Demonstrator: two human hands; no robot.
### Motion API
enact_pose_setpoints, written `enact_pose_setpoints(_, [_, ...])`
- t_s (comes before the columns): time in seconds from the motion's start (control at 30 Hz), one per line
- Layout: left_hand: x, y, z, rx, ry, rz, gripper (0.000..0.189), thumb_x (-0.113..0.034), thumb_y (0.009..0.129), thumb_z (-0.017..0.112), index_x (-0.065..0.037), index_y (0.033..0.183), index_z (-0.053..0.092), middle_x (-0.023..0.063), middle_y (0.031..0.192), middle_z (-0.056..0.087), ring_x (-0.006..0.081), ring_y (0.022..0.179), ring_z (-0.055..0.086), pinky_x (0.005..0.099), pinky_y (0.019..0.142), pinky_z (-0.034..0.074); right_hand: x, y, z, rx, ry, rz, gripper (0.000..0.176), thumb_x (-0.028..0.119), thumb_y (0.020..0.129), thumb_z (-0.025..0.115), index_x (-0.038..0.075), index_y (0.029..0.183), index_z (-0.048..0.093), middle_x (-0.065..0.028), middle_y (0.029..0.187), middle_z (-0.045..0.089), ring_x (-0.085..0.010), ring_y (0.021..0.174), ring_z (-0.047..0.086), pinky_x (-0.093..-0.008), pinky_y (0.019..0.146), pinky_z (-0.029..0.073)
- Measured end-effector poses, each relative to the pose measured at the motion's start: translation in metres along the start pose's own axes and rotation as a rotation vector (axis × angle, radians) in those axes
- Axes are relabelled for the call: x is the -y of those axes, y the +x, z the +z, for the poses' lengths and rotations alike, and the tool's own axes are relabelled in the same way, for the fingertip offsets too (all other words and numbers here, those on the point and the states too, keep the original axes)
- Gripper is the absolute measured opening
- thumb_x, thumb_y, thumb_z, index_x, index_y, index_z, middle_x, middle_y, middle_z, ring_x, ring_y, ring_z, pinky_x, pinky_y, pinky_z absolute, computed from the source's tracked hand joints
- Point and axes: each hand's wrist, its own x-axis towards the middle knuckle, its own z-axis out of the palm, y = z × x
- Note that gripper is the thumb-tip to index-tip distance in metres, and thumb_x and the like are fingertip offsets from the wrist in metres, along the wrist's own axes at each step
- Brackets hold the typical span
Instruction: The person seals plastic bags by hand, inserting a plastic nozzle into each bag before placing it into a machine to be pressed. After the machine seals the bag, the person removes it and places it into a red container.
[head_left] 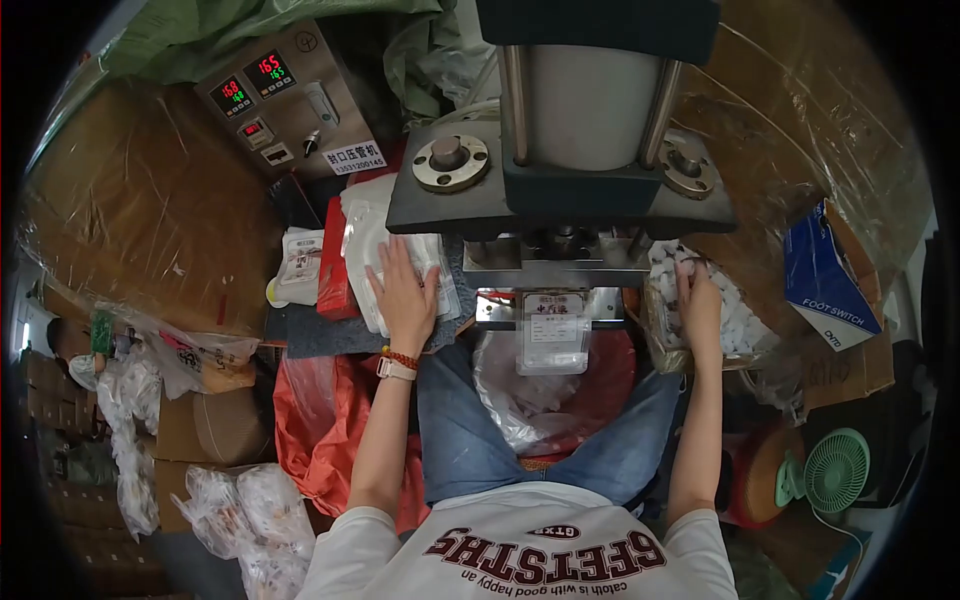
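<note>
My left hand (pixel 405 300) lies with fingers spread on a stack of whitish, clear-sided plastic pouches (pixel 366 240), left of the press. My right hand (pixel 698 305) reaches into a box (pixel 672 358) of small white plastic pieces (pixel 735 318). Its fingers are curled among the pieces, and what they pinch, if anything, is hard to make out. Between the two hands, a printed clear pouch (pixel 553 340) hangs at the metal jaw (pixel 605 306) of the sealing press (pixel 560 190). Neither hand touches that pouch.
A control box (pixel 300 100) with lit red and green displays stands at the back left. A red box (pixel 333 262) sits beside the pouches. Below the press is a plastic-lined red tub (pixel 610 375). At right are a blue footswitch carton (pixel 828 270) and a green fan (pixel 836 470).
</note>
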Motion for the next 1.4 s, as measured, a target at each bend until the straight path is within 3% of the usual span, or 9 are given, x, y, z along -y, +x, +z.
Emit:
enact_pose_setpoints(0.1, [-0.005, -0.020, -0.036, -0.163, 0.100, 0.019, 0.069, -0.039, 0.090, 0.055, -0.002, 0.143, 0.033, 0.0160, 0.149, 0.034, 0.0351, 0.140, 0.026, 0.0539, 0.114, 0.008, 0.016, -0.002, -0.021, 0.107, 0.312, 0.061, 0.020, 0.020, 0.095, 0.055, 0.001, 0.102, 0.059, -0.0212, 0.081, 0.064, -0.0401, 0.074, 0.062, -0.0451, 0.066, 0.047])
enact_pose_setpoints(0.23, [-0.011, -0.086, -0.044, 0.213, -0.119, 0.194, 0.063, -0.025, 0.085, 0.064, 0.000, 0.138, 0.040, 0.0151, 0.144, 0.042, 0.0342, 0.132, 0.039, 0.0462, 0.110, 0.028, 0.018, -0.014, -0.027, -0.024, 0.286, -0.091, 0.017, 0.013, 0.092, 0.059, 0.000, 0.103, 0.061, -0.0174, 0.095, 0.058, -0.0322, 0.085, 0.058, -0.0345, 0.075, 0.046])
enact_pose_setpoints(0.27, [-0.009, -0.094, -0.044, 0.050, -0.064, 0.259, 0.048, -0.015, 0.083, 0.066, -0.001, 0.127, 0.053, 0.0147, 0.124, 0.059, 0.0305, 0.112, 0.058, 0.0375, 0.093, 0.047, 0.028, -0.018, -0.033, -0.055, 0.307, -0.054, 0.017, 0.011, 0.091, 0.059, 0.000, 0.103, 0.061, -0.0154, 0.099, 0.056, -0.0283, 0.089, 0.057, -0.0317, 0.078, 0.045])
enact_pose_setpoints(0.4, [-0.023, -0.086, -0.083, 0.206, -0.619, -0.131, 0.028, -0.001, 0.082, 0.061, -0.004, 0.109, 0.065, 0.0120, 0.083, 0.069, 0.0260, 0.070, 0.068, 0.0340, 0.065, 0.053, 0.081, -0.045, -0.080, -0.028, 0.667, -0.147, 0.014, 0.004, 0.089, 0.058, 0.000, 0.102, 0.061, -0.0094, 0.096, 0.058, -0.0174, 0.087, 0.057, -0.0294, 0.078, 0.046])
enact_pose_setpoints(0.53, [-0.061, -0.081, -0.118, 0.207, -0.756, -0.115, 0.031, 0.003, 0.077, 0.062, -0.004, 0.107, 0.066, 0.0116, 0.092, 0.070, 0.0266, 0.080, 0.068, 0.0331, 0.069, 0.054, 0.138, -0.087, -0.109, 0.153, 1.021, -0.047, 0.015, 0.006, 0.085, 0.067, -0.001, 0.097, 0.060, -0.0069, 0.086, 0.065, -0.0170, 0.072, 0.059, -0.0288, 0.067, 0.047])
enact_pose_setpoints(0.73, [-0.095, -0.075, -0.141, 0.028, -0.444, 0.331, 0.033, 0.004, 0.071, 0.065, -0.005, 0.103, 0.067, 0.0088, 0.099, 0.070, 0.0240, 0.092, 0.068, 0.0307, 0.074, 0.055, 0.155, -0.087, -0.085, 0.213, 0.538, -0.697, 0.027, 0.011, 0.074, 0.075, 0.000, 0.095, 0.062, -0.0101, 0.081, 0.061, -0.0253, 0.064, 0.055, -0.0329, 0.059, 0.045])
enact_pose_setpoints(0.9, [-0.095, -0.068, -0.145, 0.331, -0.835, 0.374, 0.032, 0.002, 0.073, 0.066, -0.005, 0.104, 0.068, 0.0084, 0.103, 0.069, 0.0245, 0.090, 0.068, 0.0309, 0.073, 0.055, 0.143, -0.080, -0.099, 0.332, 0.755, -0.610, 0.027, 0.012, 0.074, 0.075, 0.000, 0.095, 0.063, -0.0085, 0.074, 0.058, -0.0246, 0.064, 0.055, -0.0330, 0.058, 0.045])
enact_pose_setpoints(1.23, [-0.110, -0.065, -0.123, 0.162, -0.642, 0.429, 0.034, 0.000, 0.072, 0.067, -0.004, 0.107, 0.067, 0.0078, 0.105, 0.068, 0.0235, 0.089, 0.068, 0.0318, 0.071, 0.055, 0.136, -0.083, -0.097, 0.239, 0.511, -0.643, 0.032, 0.012, 0.073, 0.077, 0.001, 0.101, 0.064, -0.0085, 0.071, 0.056, -0.0236, 0.061, 0.054, -0.0321, 0.056, 0.044])
enact_pose_setpoints(1.4, [-0.105, -0.082, -0.084, 0.540, -1.065, 0.194, 0.017, -0.011, 0.082, 0.069, -0.001, 0.097, 0.070, 0.0090, 0.089, 0.070, 0.0196, 0.075, 0.069, 0.0274, 0.065, 0.053, 0.121, -0.084, -0.067, 0.426, 0.749, -0.331, 0.034, 0.014, 0.077, 0.075, 0.002, 0.107, 0.063, -0.0080, 0.071, 0.055, -0.0215, 0.061, 0.054, -0.0312, 0.056, 0.045])
